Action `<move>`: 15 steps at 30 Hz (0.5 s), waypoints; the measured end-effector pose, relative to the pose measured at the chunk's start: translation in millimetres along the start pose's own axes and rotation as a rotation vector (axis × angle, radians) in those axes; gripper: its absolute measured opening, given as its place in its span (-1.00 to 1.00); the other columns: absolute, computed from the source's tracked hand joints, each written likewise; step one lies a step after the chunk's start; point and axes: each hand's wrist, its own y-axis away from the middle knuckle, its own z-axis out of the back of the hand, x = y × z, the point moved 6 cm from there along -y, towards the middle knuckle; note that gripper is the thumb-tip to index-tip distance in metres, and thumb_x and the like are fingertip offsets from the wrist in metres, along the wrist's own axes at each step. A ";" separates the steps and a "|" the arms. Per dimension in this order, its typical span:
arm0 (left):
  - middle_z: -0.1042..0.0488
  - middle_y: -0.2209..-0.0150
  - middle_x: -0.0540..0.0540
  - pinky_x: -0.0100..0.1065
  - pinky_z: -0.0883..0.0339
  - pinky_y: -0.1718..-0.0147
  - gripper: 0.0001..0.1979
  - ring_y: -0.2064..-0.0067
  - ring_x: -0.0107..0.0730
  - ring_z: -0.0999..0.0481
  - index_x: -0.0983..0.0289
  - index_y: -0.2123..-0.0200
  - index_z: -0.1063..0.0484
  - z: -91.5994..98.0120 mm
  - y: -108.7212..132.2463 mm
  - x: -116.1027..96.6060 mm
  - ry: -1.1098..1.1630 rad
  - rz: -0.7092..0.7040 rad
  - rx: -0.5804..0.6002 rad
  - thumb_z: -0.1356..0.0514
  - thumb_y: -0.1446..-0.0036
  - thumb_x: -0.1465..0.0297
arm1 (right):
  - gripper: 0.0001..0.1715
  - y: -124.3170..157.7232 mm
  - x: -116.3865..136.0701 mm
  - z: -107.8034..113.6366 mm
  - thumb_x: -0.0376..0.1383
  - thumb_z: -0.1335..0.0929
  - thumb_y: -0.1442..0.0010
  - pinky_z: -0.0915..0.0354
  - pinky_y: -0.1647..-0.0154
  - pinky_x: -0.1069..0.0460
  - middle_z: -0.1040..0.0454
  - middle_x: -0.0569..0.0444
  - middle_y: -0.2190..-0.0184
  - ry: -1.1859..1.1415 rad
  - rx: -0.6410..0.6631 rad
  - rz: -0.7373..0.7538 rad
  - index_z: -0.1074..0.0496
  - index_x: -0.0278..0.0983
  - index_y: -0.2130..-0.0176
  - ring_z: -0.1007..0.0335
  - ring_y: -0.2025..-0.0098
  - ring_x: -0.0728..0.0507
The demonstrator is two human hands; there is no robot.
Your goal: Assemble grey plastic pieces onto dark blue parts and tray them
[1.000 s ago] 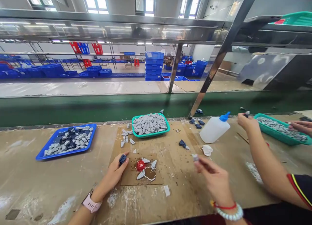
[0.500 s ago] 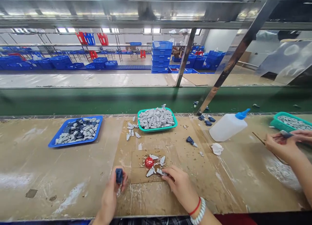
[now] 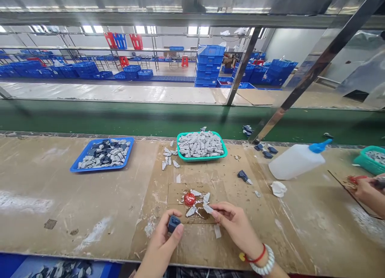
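Note:
Between thumb and fingers, my left hand [image 3: 165,238] grips a dark blue plastic part [image 3: 173,224] with a recess in its top. My right hand [image 3: 233,222] pinches a light grey plastic piece [image 3: 208,208] by its near end, just above the cardboard pad [image 3: 177,218]. A round red cap-like thing [image 3: 189,199] sits on the pad amid wet, shiny liquid. Around it lie several grey pieces, one of them a pointed grey piece [image 3: 191,211] to its lower right. A thin strand of liquid shows near the piece in my right hand.
Behind the pad stands a green basket [image 3: 202,159] heaped with grey pieces. A blue tray [image 3: 72,169] of mixed parts lies left. Rightward are an assembled part [image 3: 244,176], a tilted white bottle [image 3: 296,161] and crumpled tissue [image 3: 278,189]. A co-worker's hand [image 3: 371,193] works at far right.
My right hand has lifted the grey piece off the wet pad. My left hand has moved right, closer to the pad, with the blue part. The view has shifted slightly left.

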 end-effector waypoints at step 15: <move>-0.40 0.17 0.11 -0.35 -0.18 0.11 -0.73 0.12 -0.22 -0.36 0.19 0.12 -0.34 -52.4 -3.1 -47.7 -0.146 -0.234 0.105 -0.06 -0.22 0.16 | -0.75 41.2 86.7 -7.0 -0.48 -0.30 -0.21 -0.41 0.38 0.14 -0.47 -0.01 0.33 0.222 -0.114 0.628 -0.52 -0.24 0.20 -0.43 0.36 -0.03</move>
